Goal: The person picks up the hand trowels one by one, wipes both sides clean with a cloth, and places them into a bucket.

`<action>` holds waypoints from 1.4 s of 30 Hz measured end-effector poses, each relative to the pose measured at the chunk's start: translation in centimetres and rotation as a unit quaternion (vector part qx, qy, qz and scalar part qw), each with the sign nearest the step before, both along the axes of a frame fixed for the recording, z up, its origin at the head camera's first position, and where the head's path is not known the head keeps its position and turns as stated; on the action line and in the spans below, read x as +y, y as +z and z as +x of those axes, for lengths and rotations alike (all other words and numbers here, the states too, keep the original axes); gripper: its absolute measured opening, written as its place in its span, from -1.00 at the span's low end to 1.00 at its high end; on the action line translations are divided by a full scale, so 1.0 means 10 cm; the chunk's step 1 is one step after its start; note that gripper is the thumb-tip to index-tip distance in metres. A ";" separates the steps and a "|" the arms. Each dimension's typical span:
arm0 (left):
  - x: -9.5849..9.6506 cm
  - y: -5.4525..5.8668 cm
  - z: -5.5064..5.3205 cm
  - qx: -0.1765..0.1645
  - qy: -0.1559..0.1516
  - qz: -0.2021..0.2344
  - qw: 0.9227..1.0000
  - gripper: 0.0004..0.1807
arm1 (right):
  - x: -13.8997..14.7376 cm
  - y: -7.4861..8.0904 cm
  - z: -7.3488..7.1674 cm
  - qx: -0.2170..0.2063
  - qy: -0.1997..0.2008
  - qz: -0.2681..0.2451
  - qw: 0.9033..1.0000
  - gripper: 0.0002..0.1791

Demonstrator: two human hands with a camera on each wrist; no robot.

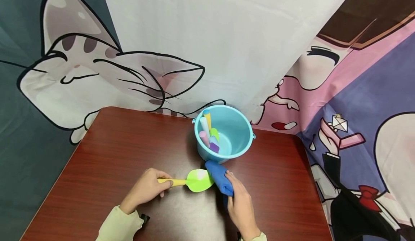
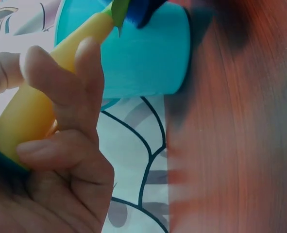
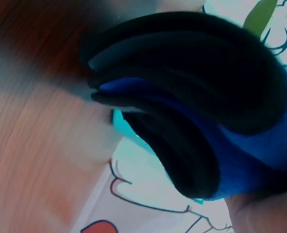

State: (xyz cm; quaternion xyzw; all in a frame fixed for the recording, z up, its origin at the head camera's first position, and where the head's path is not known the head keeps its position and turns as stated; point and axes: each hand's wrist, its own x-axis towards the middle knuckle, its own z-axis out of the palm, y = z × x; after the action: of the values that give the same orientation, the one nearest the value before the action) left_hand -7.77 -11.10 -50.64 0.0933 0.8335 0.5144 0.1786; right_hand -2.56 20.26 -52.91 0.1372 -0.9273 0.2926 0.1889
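My left hand [image 1: 147, 187] grips the yellow handle of a toy shovel [image 1: 198, 180]; its light green blade points right. In the left wrist view the fingers curl round the handle [image 2: 24, 109], which has a dark green end. A folded blue cloth [image 1: 219, 176] is in my right hand [image 1: 240, 203], thumb and fingers along its right side. The cloth overlaps the tip of the shovel's blade in the head view. Close up in the right wrist view, the cloth [image 3: 250, 160] shows thick folds in deep shadow.
Just beyond the hands, a light blue bucket [image 1: 235, 125] stands near the back edge of the brown table [image 1: 146, 140]. Several coloured toy tools [image 1: 205, 125] lean inside its left wall. Behind the table hangs a cartoon-printed cloth backdrop [image 1: 227, 35].
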 end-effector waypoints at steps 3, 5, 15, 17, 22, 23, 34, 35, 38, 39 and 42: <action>-0.02 0.01 0.00 -0.007 -0.007 0.012 1.000 -0.86 | 0.04 0.03 0.00 0.002 -0.037 -0.014 0.999 -0.37; -0.02 0.01 -0.01 -0.003 -0.009 0.011 1.000 -0.85 | 0.05 0.04 0.00 0.001 -0.060 -0.020 0.998 -0.44; 0.02 -0.06 -0.01 0.040 0.001 -0.010 0.999 -0.70 | 0.07 0.04 0.00 0.004 -0.091 -0.038 0.995 -0.47; 0.03 -0.09 -0.01 0.054 -0.002 -0.012 0.998 -0.65 | 0.07 0.04 0.00 0.002 -0.093 -0.045 0.995 -0.45; 0.04 -0.14 0.01 0.058 -0.019 -0.021 0.998 -0.58 | 0.07 0.04 0.00 0.009 -0.089 -0.060 0.994 -0.41; 0.05 -0.15 0.01 0.053 -0.021 -0.022 0.998 -0.57 | 0.07 0.04 0.00 0.013 -0.089 -0.060 0.994 -0.41; 0.14 -0.24 0.07 0.095 -0.008 -0.032 0.995 -0.68 | 0.04 0.07 0.00 0.006 -0.078 -0.076 0.994 -0.38; 0.16 -0.26 0.07 0.117 -0.002 -0.039 0.992 -0.70 | 0.02 0.07 0.00 0.005 -0.071 -0.080 0.994 -0.39; 0.19 -0.31 0.09 0.177 0.014 -0.062 0.982 -0.72 | -0.01 0.08 -0.01 0.017 -0.050 -0.088 0.995 -0.42; 0.20 -0.32 0.09 0.190 0.019 -0.067 0.979 -0.72 | -0.03 0.08 -0.01 0.025 -0.041 -0.089 0.995 -0.43; 0.20 -0.34 0.09 0.218 0.029 -0.072 0.973 -0.71 | -0.08 0.10 -0.04 0.060 -0.010 -0.094 0.994 -0.45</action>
State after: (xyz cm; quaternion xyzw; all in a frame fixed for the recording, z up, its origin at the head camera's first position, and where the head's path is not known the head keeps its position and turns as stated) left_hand -6.87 -9.06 -54.07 0.1656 0.8898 0.4249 -0.0166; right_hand -2.93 19.47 -51.91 0.1267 -0.8840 0.3680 0.2589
